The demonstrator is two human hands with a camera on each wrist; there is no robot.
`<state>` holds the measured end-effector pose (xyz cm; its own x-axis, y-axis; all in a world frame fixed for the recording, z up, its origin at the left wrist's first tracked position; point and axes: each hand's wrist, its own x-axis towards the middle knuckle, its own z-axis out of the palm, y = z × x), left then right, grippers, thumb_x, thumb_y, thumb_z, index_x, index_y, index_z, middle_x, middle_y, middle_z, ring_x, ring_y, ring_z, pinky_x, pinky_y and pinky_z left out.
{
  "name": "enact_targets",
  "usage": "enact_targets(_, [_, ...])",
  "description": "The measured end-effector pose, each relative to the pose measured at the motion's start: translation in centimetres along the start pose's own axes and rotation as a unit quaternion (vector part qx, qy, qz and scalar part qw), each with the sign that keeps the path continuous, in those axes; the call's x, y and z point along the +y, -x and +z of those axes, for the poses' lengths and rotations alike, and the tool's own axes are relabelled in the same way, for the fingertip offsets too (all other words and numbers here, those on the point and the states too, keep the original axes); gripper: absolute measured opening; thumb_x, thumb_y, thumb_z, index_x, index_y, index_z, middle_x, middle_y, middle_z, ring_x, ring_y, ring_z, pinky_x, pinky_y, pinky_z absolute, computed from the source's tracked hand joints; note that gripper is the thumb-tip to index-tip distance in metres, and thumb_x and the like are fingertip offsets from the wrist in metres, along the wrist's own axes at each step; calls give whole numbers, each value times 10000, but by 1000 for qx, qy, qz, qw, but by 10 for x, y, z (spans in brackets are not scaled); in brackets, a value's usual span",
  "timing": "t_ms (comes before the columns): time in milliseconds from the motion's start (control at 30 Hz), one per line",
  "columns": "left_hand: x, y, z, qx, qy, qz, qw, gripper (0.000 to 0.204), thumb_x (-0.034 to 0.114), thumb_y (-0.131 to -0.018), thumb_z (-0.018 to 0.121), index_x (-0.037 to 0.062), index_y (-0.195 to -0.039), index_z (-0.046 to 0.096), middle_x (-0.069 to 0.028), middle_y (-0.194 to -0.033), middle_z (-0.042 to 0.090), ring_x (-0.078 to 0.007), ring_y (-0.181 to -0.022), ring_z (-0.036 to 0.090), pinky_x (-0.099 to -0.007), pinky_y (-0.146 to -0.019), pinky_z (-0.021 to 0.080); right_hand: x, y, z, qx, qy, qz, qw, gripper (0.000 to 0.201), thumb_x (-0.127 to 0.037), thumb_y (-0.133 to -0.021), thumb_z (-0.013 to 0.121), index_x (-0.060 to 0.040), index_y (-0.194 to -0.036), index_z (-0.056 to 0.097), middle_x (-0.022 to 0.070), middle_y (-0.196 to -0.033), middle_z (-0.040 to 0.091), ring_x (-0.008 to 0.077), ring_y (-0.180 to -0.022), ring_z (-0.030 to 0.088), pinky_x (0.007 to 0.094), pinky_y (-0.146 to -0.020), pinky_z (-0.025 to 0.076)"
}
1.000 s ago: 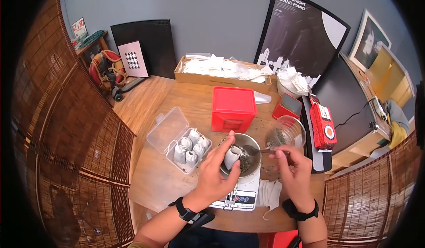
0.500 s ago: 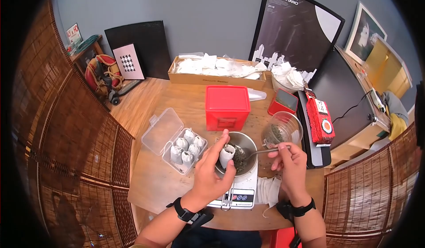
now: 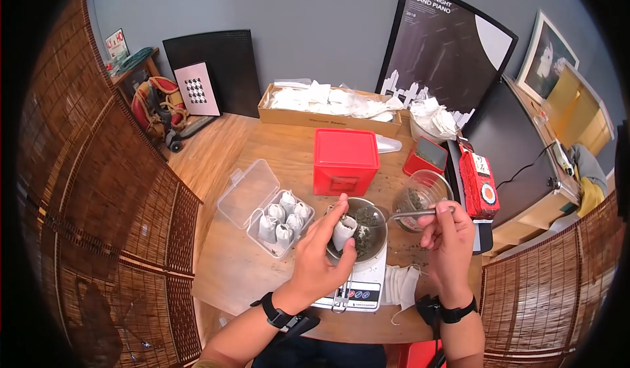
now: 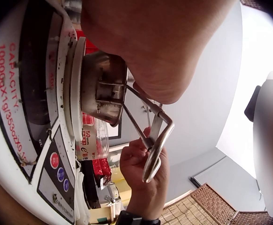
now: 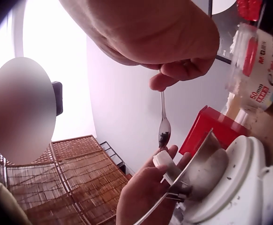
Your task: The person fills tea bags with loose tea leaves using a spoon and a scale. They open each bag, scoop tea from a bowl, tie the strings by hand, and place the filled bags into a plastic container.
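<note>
1. Brown woven slatted screen (image 3: 111, 171), far left.
2. Clear plastic hinged box (image 3: 244, 191), lid up, on the wooden table (image 3: 223, 276). Several filled white drawstring pouches (image 3: 283, 235) stand inside.
3. Long brown cardboard box (image 3: 315, 120) at the back, heaped with white bags.
4. Left hand (image 3: 316, 258): thumb and fingers close round a small white open-topped pouch, holding it.
5. Small white open-topped pouch (image 3: 344, 232): in the left hand, at the left side of the pot, mouth up.
6. Red lidded square tin (image 3: 344, 164), just behind the pot.
7. Round silver metal pot (image 4: 92, 93) with folding wire handle toward the person; loose dark green leaf inside. Sits on the white digital kitchen scale (image 3: 375, 276).
8. Silver metal spoon (image 3: 413, 214): bowl end over the right part of the pot in the head view; right wrist view shows a bit of dark leaf in it.
9. Flat white cloth bags (image 3: 400, 286), overlapped, right beside the scale.
10. Clear round jar with printed label (image 5: 263, 70), right of the pot, leaf inside.
11. Right hand (image 3: 450, 240): pinches the spoon handle, narrow grip.
12. Shiny red packet (image 3: 480, 184), right of the jar.
</note>
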<state>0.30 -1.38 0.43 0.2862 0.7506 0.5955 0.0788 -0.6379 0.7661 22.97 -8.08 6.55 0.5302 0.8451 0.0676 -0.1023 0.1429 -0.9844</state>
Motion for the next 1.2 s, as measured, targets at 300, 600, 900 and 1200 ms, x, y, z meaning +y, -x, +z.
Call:
enact_targets(300, [1,-1,-1,2,-3,7,1000,678,-39,-913,713,-67,-1565,527,-264,-1565,625,-424,-1367,670,-435,-1141,524,-23,12,18,-53,84,-63,993,196,-199,-1148,632,-22,-1152,716,98,-927,810,64,-631,629,214,-580,439])
enact_targets(600, [1,0,-1,-3,-5,1,1000,654,-40,-942,693,-69,-1573,524,-247,-1583,619,-380,-1397,672,-438,-1166,515,-31,30,22,-76,122,-128,981,151,-95,-1126,647,32,-1190,699,130,-971,808,95,-675,666,236,-624,521])
enact_targets(900, [1,1,1,-3,13,-11,1000,673,-63,-936,677,-71,-1588,508,-250,-1588,612,-353,-1404,670,-424,-1174,503,6,16,2,-96,231,-178,952,156,-59,-1101,674,43,-1190,751,121,-982,828,97,-718,716,250,-635,570])
enact_targets(1200, [-2,1,2,-4,10,-6,1000,677,-67,-938,650,-71,-1597,494,-251,-1616,586,-356,-1417,659,-432,-1183,497,35,8,-3,-85,108,6,990,201,-157,-1129,668,28,-1182,726,122,-967,825,66,-641,642,226,-592,490])
